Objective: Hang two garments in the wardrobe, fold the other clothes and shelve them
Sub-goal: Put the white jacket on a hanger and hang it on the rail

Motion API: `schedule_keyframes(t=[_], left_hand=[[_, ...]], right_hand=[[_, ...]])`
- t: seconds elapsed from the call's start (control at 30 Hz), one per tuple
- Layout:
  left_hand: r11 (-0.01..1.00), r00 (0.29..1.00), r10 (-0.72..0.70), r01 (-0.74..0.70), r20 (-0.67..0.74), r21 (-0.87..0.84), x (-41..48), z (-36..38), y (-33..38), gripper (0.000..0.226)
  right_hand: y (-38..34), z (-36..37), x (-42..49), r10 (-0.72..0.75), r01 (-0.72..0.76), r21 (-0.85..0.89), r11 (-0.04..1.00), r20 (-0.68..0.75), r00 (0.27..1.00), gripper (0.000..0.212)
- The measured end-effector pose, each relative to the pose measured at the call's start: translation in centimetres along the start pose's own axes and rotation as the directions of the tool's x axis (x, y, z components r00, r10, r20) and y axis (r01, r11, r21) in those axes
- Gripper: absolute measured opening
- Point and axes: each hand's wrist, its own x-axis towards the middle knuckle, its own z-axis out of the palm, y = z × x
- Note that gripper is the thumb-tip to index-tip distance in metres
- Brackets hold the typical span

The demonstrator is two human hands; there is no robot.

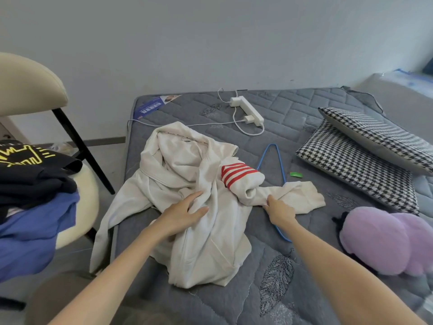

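Observation:
A cream hooded jacket [182, 174] with red stripes on one sleeve lies crumpled on the grey quilted mattress [293, 266]. My left hand [185, 214] rests flat on its middle, fingers spread on the cloth. My right hand [278, 211] pinches the fabric of the sleeve that stretches to the right. A blue wire hanger [278, 160] lies on the mattress partly under that sleeve, its lower end showing beside my right wrist. On the chair at the left sits a pile with a black printed shirt [35, 170] on top of a blue garment [32, 233].
A cream chair [28, 85] with black legs stands left of the bed. Two houndstooth pillows [365, 156] and a purple plush toy [389, 240] lie on the right. A white power strip [250, 111] with cables sits near the wall. A small green clip [296, 174] lies by the hanger.

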Motion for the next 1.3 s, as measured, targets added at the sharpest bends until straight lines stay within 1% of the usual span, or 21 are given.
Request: schedule_keyframes(t=[0.07,0.13,0.17,0.23,0.27,0.3,0.37,0.43,0.5,0.57,0.63,0.7,0.77,0.8,0.87,0.9,1.0,1.07,1.13,1.23,1.3], left_hand=[[1.000,1.000,0.010,-0.010,0.017,-0.013,0.1,0.1,0.2,0.061],[0.999,0.999,0.031,-0.031,0.034,-0.010,0.4,0.2,0.4,0.063],[0.999,0.999,0.035,-0.035,0.042,-0.001,0.5,0.2,0.7,0.064],[0.999,0.998,0.026,-0.027,0.055,0.024,1.0,0.6,1.1,0.065],[0.999,0.998,0.022,-0.025,0.062,0.042,1.3,0.9,1.4,0.065],[0.998,0.997,0.022,-0.027,0.071,0.062,1.5,1.2,1.8,0.065],[0.994,0.996,0.026,-0.035,0.090,0.101,1.8,2.1,2.4,0.065],[0.986,0.993,0.021,-0.040,0.116,0.163,2.0,2.9,2.7,0.066],[0.975,0.989,0.008,-0.040,0.146,0.217,2.1,3.3,2.5,0.067],[0.975,0.986,-0.004,-0.033,0.168,0.218,2.2,3.3,2.2,0.069],[0.980,0.986,-0.009,-0.024,0.168,0.196,2.3,3.1,1.7,0.069],[0.985,0.988,0.000,-0.027,0.156,0.173,2.3,3.0,1.3,0.068],[0.989,0.989,0.005,-0.027,0.149,0.145,2.4,2.8,1.0,0.066],[0.990,0.990,0.005,-0.025,0.138,0.139,2.4,2.6,1.0,0.063],[0.989,0.997,0.007,-0.018,0.077,0.146,2.8,2.0,1.0,0.057],[0.988,0.999,0.012,-0.017,0.033,0.154,3.1,1.6,1.2,0.054],[0.982,0.994,0.059,-0.040,-0.096,0.182,4.1,0.8,1.9,0.047],[0.963,0.976,0.130,-0.082,-0.176,0.255,4.9,0.8,2.3,0.047],[0.932,0.958,0.204,-0.128,-0.201,0.339,5.7,1.1,2.3,0.050],[0.926,0.975,0.203,-0.163,-0.086,0.341,6.9,1.7,1.7,0.055],[0.921,0.990,0.141,-0.135,0.010,0.365,7.5,2.2,1.0,0.057]], right_hand=[[0.3,-0.6,-0.1,-0.029,0.029,-0.048,0.998,-0.008,1.000,0.016],[0.6,-1.8,-0.3,-0.033,0.025,-0.143,0.989,-0.054,0.998,0.022],[0.8,-2.8,-0.5,0.003,-0.016,-0.198,0.980,-0.066,0.998,0.029],[1.7,-4.9,-1.2,0.161,-0.168,-0.312,0.935,-0.048,0.986,0.039],[2.3,-5.9,-1.8,0.244,-0.227,-0.379,0.897,-0.005,0.970,0.041],[2.9,-6.8,-2.5,0.303,-0.237,-0.464,0.853,0.072,0.950,0.042],[4.1,-7.6,-3.8,0.372,-0.175,-0.604,0.777,0.217,0.903,0.042],[4.7,-7.5,-4.3,0.394,-0.126,-0.649,0.750,0.287,0.873,0.045],[4.1,-7.4,-4.7,0.363,-0.092,-0.641,0.762,0.306,0.880,0.051],[3.2,-7.5,-4.3,0.255,-0.089,-0.520,0.850,0.258,0.932,0.056],[2.1,-7.7,-3.2,0.127,-0.076,-0.278,0.958,0.173,0.977,0.046],[0.7,-7.7,-1.8,0.035,-0.032,-0.029,0.999,0.118,0.992,0.035],[-0.5,-7.1,0.1,0.002,-0.013,0.218,0.976,0.052,0.999,0.031],[-0.9,-6.7,1.0,0.017,-0.023,0.355,0.935,0.021,1.000,0.030],[-1.3,-5.5,3.0,0.094,-0.084,0.582,0.808,0.013,0.995,0.030],[-1.5,-5.0,3.9,0.140,-0.126,0.653,0.747,0.031,0.990,0.031],[-1.9,-3.7,6.2,0.225,-0.218,0.745,0.631,0.094,0.970,0.037],[-2.3,-3.1,7.6,0.236,-0.254,0.740,0.622,0.132,0.963,0.040],[-2.9,-2.7,8.8,0.231,-0.271,0.742,0.613,0.160,0.960,0.043],[-3.5,-2.5,10.3,0.194,-0.275,0.782,0.559,0.199,0.960,0.054],[-3.5,-2.3,11.2,0.186,-0.306,0.807,0.506,0.244,0.952,0.047]])
